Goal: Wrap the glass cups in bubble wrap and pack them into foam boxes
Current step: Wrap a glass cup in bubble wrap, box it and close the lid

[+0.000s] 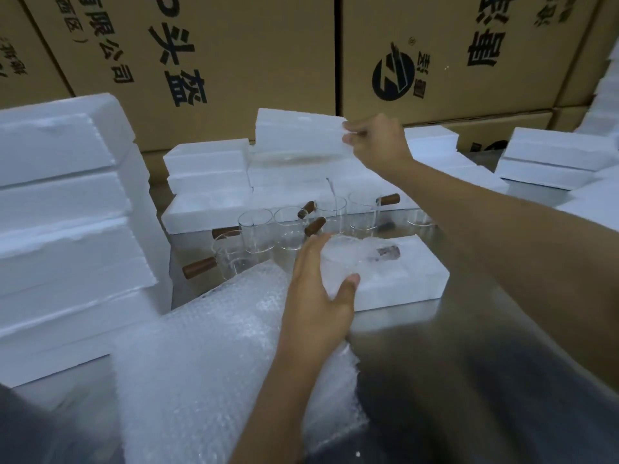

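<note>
A white foam box base lies on the metal table, with a bubble-wrapped glass cup set in its cavity; the cup's dark handle shows through the wrap. My left hand holds the wrapped cup from the left, thumb on its near side. Farther back, my right hand pinches the right edge of a foam lid, lifted above the foam stack. Several bare glass cups with brown wooden handles stand behind the box.
A sheet of bubble wrap covers the near left of the table. Tall foam box stacks stand at left, more foam boxes at the back and right. Cardboard cartons wall the rear.
</note>
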The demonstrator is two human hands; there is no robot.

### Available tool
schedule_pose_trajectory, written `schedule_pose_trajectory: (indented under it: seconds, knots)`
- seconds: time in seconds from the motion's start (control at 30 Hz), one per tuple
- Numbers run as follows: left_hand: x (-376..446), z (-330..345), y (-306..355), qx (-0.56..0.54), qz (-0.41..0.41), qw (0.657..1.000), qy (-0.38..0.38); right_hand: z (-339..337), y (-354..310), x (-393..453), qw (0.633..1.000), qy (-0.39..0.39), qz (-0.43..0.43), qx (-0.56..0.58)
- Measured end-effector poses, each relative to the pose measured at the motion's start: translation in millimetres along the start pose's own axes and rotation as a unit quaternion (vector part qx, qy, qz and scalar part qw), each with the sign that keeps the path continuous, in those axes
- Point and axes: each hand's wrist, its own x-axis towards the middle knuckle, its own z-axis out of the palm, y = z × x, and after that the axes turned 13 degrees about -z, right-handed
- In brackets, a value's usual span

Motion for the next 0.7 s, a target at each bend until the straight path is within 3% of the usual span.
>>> schedule_pose_trajectory:
  seconds: [0.17, 0.43, 0.6, 0.7]
  knots:
    - [-3, -2, 4, -0.021, -0.020, 0.999, -0.017, -56, -16, -86, 0.995, 0.056, 0.008, 0.078]
    - [-6, -5, 9, -0.101, -0.030, 0.992, -0.066, -105, -27, -208, 0.990, 0.048, 0.080, 0.108]
    - [-3, -12, 17, -0.291, -0.070, 0.946, -0.121, -103, -27, -243, 0.987, 0.050, 0.108, 0.104]
    - [-6, -15, 20, -0.321, -0.111, 0.933, -0.116, -102, -30, -247, 0.991, 0.052, 0.102, 0.063]
